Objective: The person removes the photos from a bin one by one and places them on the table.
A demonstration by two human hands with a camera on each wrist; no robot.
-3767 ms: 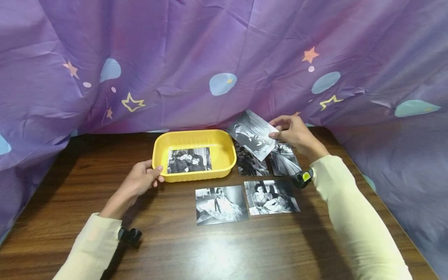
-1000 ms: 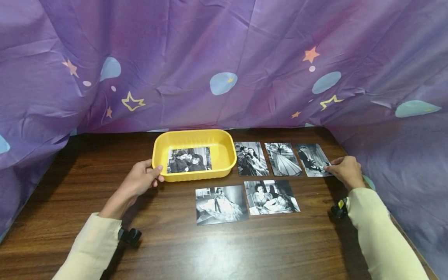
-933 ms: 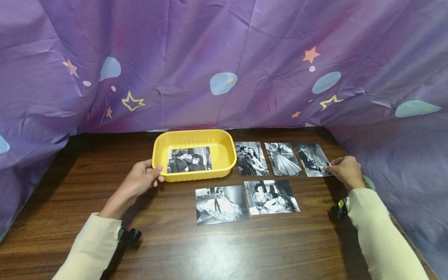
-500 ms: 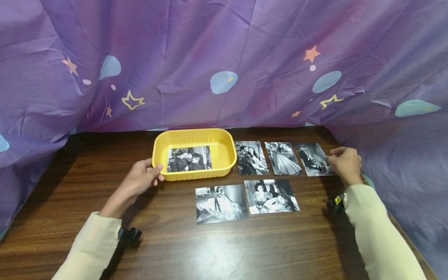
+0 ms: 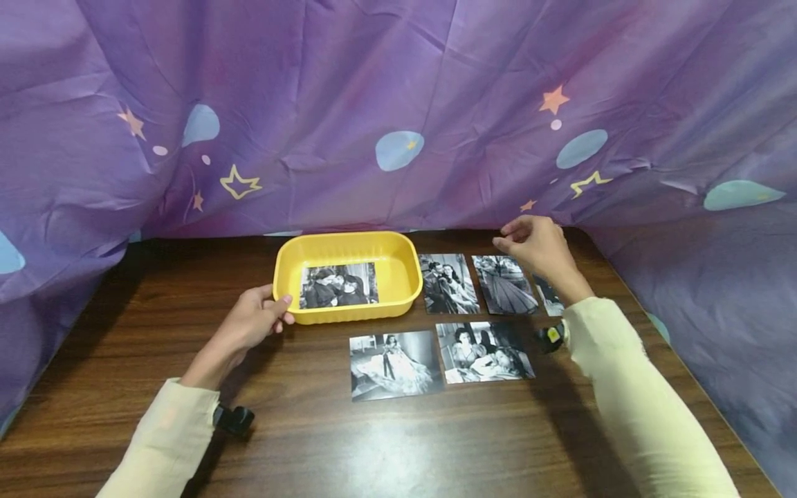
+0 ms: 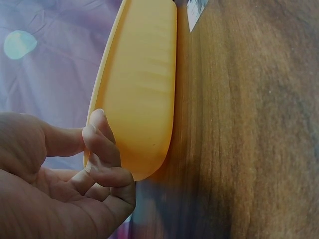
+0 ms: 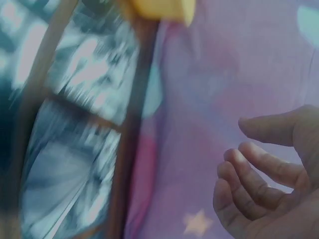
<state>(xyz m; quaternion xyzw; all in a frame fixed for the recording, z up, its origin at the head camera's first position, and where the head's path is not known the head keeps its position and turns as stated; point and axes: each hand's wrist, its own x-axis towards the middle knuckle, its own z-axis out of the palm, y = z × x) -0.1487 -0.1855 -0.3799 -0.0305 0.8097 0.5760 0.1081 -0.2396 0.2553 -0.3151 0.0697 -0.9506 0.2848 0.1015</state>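
My left hand (image 5: 252, 319) pinches the near left corner of a yellow plastic tray (image 5: 349, 315), thumb and fingers on its rim, as the left wrist view also shows. Inside the tray lies a black-and-white photo (image 5: 339, 285). My right hand (image 5: 540, 252) is raised over the back row of photos with nothing in it; its fingers are loosely bent, thumb apart from them in the right wrist view. Under and beside it lie a photo of a wide gown (image 5: 503, 287) and another photo (image 5: 548, 296), partly hidden by the hand. A photo of a couple (image 5: 450, 283) lies next to the tray.
Two more photos lie nearer on the wooden table (image 5: 299, 429): one of a figure in a pale gown (image 5: 395, 365) and one of a seated figure beside a reclining one (image 5: 484, 353). A purple curtain (image 5: 324, 138) with stars hangs behind the table.
A photo held in my right hand 3.8 s ago was laid at the right end of the back row. My right hand then let go, lifted and moved left. The left hand stays on the tray.
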